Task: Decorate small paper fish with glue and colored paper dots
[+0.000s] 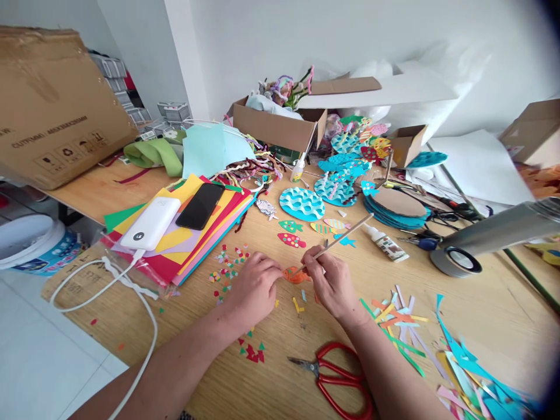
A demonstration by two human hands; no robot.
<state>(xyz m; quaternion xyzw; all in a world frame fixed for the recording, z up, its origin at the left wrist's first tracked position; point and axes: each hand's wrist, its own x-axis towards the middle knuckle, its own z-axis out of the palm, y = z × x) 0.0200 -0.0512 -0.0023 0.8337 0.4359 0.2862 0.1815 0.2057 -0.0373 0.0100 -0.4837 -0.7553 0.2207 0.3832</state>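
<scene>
A small orange paper fish lies on the wooden table between my two hands. My left hand touches its left end, fingers bent and close together. In my right hand is a thin wooden stick, held like a pen, with its lower tip on the fish. Just beyond lie a red dotted fish, a green fish and a yellow striped fish. Red-handled scissors rest near my right forearm. Paper bits are scattered left of my left hand.
Coloured paper carries a white power bank and a phone at the left. A glue bottle, a metal flask and paper strips are on the right. Cardboard boxes stand behind.
</scene>
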